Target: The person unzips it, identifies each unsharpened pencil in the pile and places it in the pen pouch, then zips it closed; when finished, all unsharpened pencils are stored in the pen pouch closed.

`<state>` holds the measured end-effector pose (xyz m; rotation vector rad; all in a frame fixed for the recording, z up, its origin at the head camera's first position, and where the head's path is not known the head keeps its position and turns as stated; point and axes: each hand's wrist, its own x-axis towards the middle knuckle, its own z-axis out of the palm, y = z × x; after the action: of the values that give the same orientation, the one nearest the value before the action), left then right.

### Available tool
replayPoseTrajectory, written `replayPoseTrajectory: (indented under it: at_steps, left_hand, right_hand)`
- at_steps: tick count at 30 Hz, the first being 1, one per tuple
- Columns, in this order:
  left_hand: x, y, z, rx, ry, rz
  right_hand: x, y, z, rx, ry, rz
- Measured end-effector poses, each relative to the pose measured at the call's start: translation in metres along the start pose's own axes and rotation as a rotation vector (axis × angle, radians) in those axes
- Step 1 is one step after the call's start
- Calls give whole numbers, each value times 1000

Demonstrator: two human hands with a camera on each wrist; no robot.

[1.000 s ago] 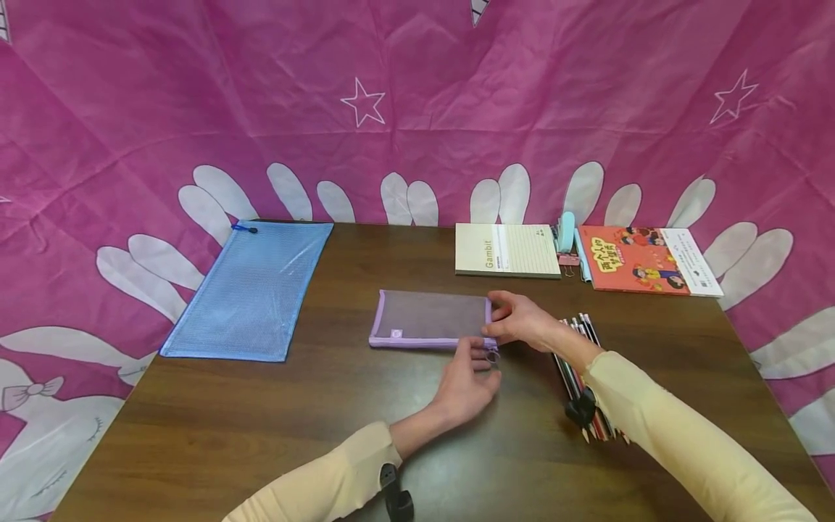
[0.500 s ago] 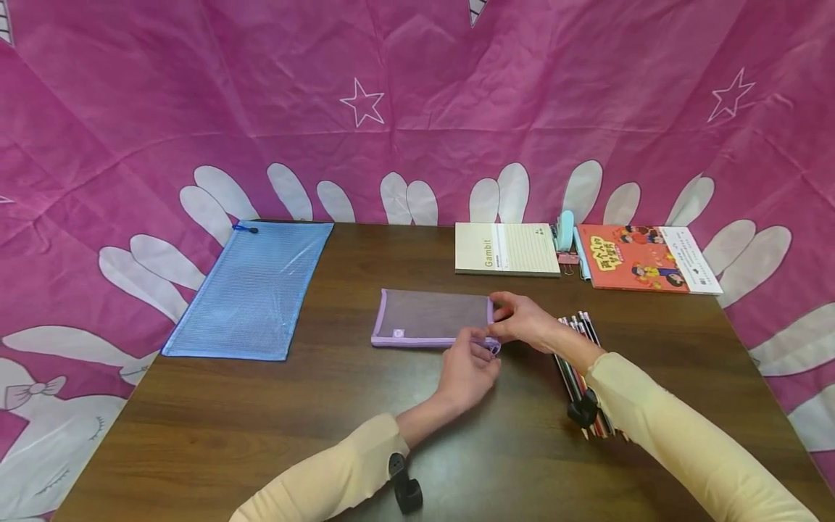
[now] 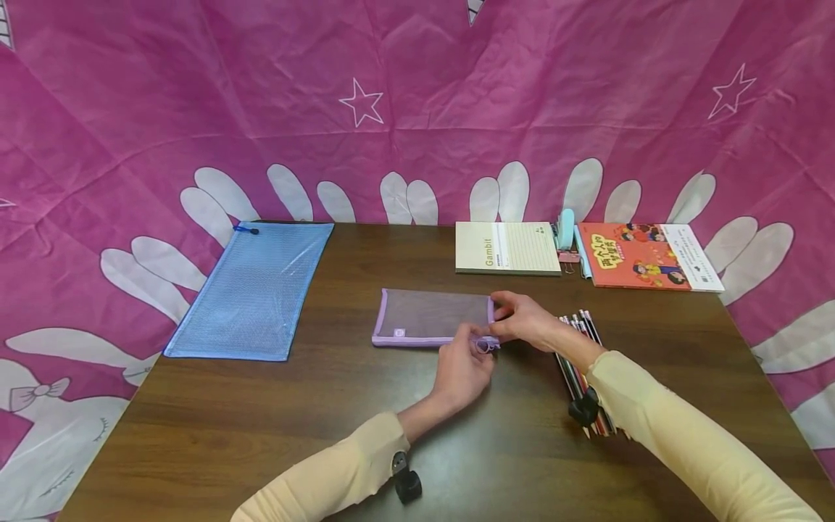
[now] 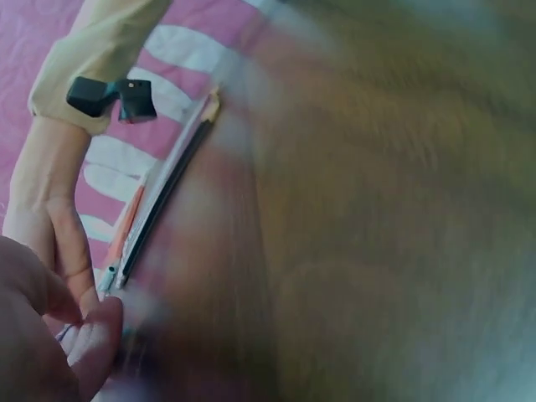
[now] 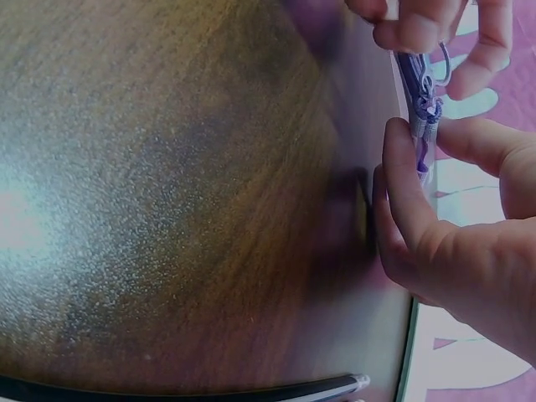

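Note:
A purple-edged mesh zipper pouch (image 3: 433, 315) lies flat mid-table, its zipper along the near edge. My right hand (image 3: 525, 322) grips its right end between thumb and fingers. At the zipper near that same corner, my left hand (image 3: 463, 373) pinches the pouch's edge. A ring-shaped zipper pull (image 3: 484, 346) shows beside the left fingertips. From the right wrist, the zipper slider (image 5: 427, 107) sits between both hands, with the left fingers (image 5: 419, 25) above it. The left wrist view shows my left hand (image 4: 50, 327) partly covering the right.
Several pencils (image 3: 577, 377) lie under the right forearm. A blue mesh zipper bag (image 3: 251, 297) lies at left. At the back are a Gambit notebook (image 3: 509, 250), a light-blue stapler-like item (image 3: 565, 230), a pink binder clip (image 3: 569, 257) and a red picture book (image 3: 642, 257).
My left hand has shifted slightly up and closed its fingers at the zipper, and the ring pull has moved slightly left. The right hand has kept its grip in place.

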<state>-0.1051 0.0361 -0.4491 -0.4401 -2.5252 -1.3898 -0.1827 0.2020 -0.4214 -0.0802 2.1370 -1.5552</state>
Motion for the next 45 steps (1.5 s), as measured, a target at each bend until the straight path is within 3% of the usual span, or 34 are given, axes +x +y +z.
replayPoseTrajectory:
  at_steps: [7, 14, 20, 29, 36, 45]
  left_hand:
    - [3, -4, -9, 234, -52, 160]
    - [4, -3, -14, 292, -137, 151]
    - [4, -4, -17, 386, -142, 221]
    - [9, -5, -20, 459, -137, 306]
    - [11, -15, -24, 441, -127, 362]
    - [8, -32, -49, 479, -119, 359]
  right_hand:
    - [-2, 0, -1, 3, -18, 1]
    - [-7, -1, 0, 50, -40, 26]
    - [-10, -1, 2, 48, -59, 20]
    - [-11, 5, -4, -15, -108, -47]
    - [-11, 9, -6, -26, -108, -62]
    - [-13, 13, -15, -34, -97, -61]
